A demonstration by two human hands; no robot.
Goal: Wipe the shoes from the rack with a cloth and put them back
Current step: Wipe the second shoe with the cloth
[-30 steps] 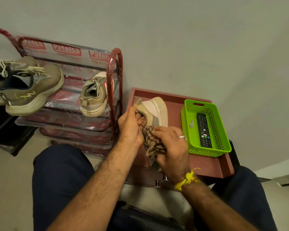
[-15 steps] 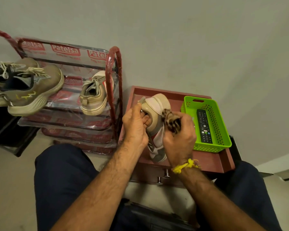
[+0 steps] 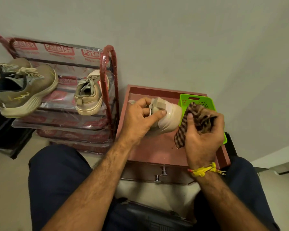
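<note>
Four shoes show, none whole. One beige shoe [image 3: 169, 118] is held above the brown tray [image 3: 158, 147], its heel half buried in the left hand [image 3: 138, 120], whose thumb and fingers are clamped around it; only the toe end and part of the tongue can be seen. Its toe nearly touches the cloth [image 3: 197, 121], though whether they meet cannot be told. The right hand [image 3: 203, 140] is closed around that striped cloth, bunched in the palm, with one corner hanging down past the thumb.

A matching beige shoe [image 3: 88, 95] sits on the rack [image 3: 109, 84], partly behind the red end bar. Two olive sneakers [image 3: 23, 90] lie on the rack's left part, cut off by the picture's left edge, the far one mostly covered by the near one.

One green basket [image 3: 197, 101] stands on the tray, largely hidden behind the right hand and cloth; its contents cannot be made out. Two metal knobs [image 3: 160, 174] show below the tray's front edge. One yellow thread [image 3: 205, 170] circles the right wrist.
</note>
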